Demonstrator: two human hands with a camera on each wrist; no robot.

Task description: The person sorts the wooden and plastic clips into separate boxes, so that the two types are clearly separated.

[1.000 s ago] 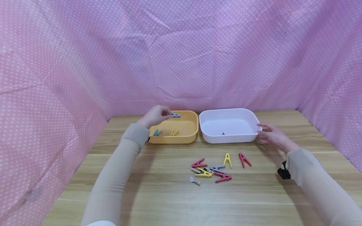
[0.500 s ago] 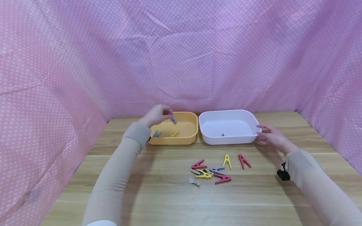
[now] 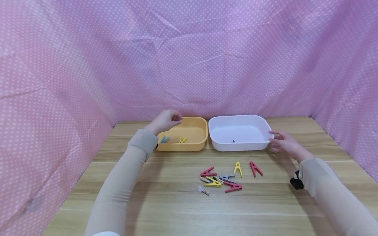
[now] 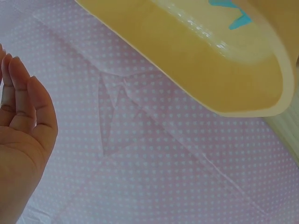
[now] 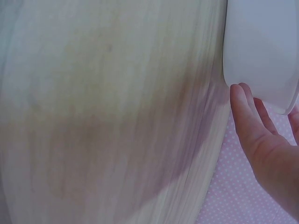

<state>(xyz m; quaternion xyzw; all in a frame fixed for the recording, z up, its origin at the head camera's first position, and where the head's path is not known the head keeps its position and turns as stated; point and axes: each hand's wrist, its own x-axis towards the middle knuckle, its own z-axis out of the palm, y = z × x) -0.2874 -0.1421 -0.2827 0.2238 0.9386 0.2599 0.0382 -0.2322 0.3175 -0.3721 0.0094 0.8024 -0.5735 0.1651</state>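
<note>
My left hand (image 3: 166, 121) hovers over the left part of the yellow bin (image 3: 184, 147), fingers loosely bent, with nothing seen between them. In the left wrist view its fingers are apart from the bin's rim. Inside that bin lie a teal clothespin (image 3: 165, 139) and a yellow clothespin (image 3: 183, 140). The grey-blue clothespin held earlier is out of sight. My right hand (image 3: 286, 144) touches the right end of the white bin (image 3: 240, 147), with mostly straight fingers against its outer wall in the right wrist view. A small dark piece (image 3: 233, 141) shows in the white bin.
On the wooden table (image 3: 177, 209) in front of the bins, several clothespins lie in a loose cluster, among them a yellow one (image 3: 213, 183) and a red one (image 3: 233, 187). Another yellow clothespin (image 3: 237, 168) and a red one (image 3: 255, 168) lie apart. Pink dotted cloth (image 3: 189, 59) hangs behind.
My left hand held a grey-blue clothespin over the yellow bin, tipped it downward, and has let it go. The right hand has stayed at the white bin.
</note>
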